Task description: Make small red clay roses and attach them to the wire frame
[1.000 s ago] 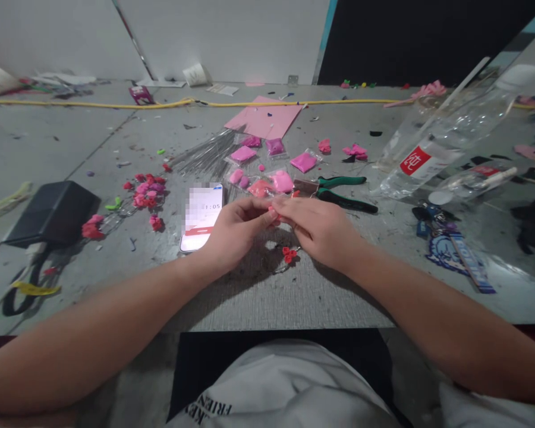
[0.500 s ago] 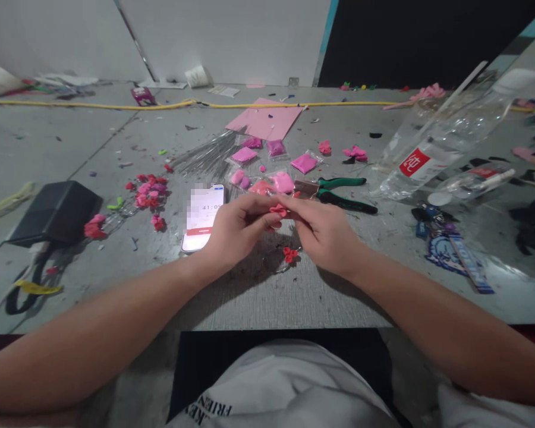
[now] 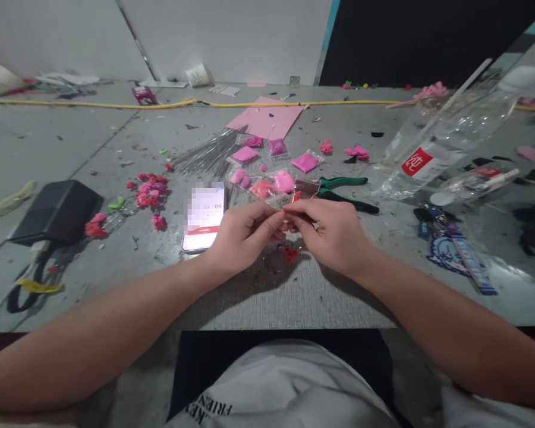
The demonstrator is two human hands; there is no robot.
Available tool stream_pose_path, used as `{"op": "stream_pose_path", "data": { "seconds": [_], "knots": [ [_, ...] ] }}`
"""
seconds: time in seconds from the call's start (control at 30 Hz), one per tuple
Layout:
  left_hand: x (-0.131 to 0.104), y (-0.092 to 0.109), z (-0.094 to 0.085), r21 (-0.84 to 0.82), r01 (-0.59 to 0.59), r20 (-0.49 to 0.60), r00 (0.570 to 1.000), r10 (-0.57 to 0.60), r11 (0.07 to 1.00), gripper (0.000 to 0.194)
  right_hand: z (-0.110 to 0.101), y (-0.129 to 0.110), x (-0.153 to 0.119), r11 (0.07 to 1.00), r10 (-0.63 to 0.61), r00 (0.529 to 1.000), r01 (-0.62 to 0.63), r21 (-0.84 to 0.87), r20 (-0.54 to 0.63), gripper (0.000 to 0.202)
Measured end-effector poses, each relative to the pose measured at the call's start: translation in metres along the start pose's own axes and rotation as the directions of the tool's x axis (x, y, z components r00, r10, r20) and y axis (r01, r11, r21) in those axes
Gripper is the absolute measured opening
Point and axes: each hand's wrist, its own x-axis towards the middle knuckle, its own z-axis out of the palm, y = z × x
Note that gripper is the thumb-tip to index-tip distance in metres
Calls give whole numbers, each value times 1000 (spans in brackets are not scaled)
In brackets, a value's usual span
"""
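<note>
My left hand [image 3: 248, 233] and my right hand [image 3: 334, 235] meet above the middle of the table, fingertips pinched together. Between them is a small piece of coral-red clay [image 3: 285, 214], mostly hidden by the fingers. Below the hands lies a small cluster of red clay flowers [image 3: 290, 254] on the table. A phone [image 3: 204, 238] with a running timer rests beside my left hand. Just beyond the fingers is a clear bag of coral and pink clay [image 3: 263, 188]. Green-handled pliers [image 3: 344, 182] lie behind my right hand.
Several pink clay packets [image 3: 305, 161], a bundle of thin wires [image 3: 209, 156] and a pink sheet [image 3: 267, 119] lie farther back. Red and pink clay flowers [image 3: 150, 191] and a black adapter [image 3: 56, 211] are left. Plastic bottles [image 3: 446, 151] and a keychain [image 3: 450, 252] are right.
The coral-red clay piece showed plainly between the fingers before; now the fingertips cover most of it. Both hands have shifted slightly and the thumbs are drawn in together.
</note>
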Motion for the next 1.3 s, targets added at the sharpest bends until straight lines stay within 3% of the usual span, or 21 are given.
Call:
{"op": "stream_pose_path", "data": {
  "seconds": [0.13,0.23,0.43,0.63,0.7,0.8,0.87,0.93,1.03,1.17,1.3],
  "knots": [
    [0,-1,0,236,14,-155,988,23,972,28,10,3,-6,996,-81,995,83,-34,56,48],
    [-1,-2,2,225,53,-215,977,-4,973,26,12,5,-8,994,-103,990,105,-21,96,49],
    [-1,-3,1,162,10,-105,994,7,987,23,5,8,-5,988,-154,986,155,-2,56,38],
    [18,9,-20,248,-51,89,996,29,967,36,-3,11,3,990,-136,990,136,-36,-23,28],
    [25,15,-34,477,-49,37,999,36,878,44,-6,15,6,996,-67,995,63,-64,-67,26],
    [31,16,-57,830,136,-188,981,42,541,56,-7,22,10,998,20,993,-27,-57,-117,23],
    [34,10,-71,898,287,-294,955,-31,334,81,-6,26,11,997,75,988,-77,-7,-133,19],
    [35,2,-82,882,398,-352,913,-207,253,107,-5,28,11,991,130,983,-124,58,-133,18],
    [37,-9,-90,854,444,-333,867,-370,272,116,-5,28,10,974,195,973,-177,143,-120,28],
    [38,-11,-87,875,380,-290,908,-304,299,102,-5,29,10,956,245,960,-215,199,-140,37],
    [40,-8,-82,856,376,-271,911,-311,355,102,-2,32,10,931,288,952,-252,264,-107,34]
  ]
}}
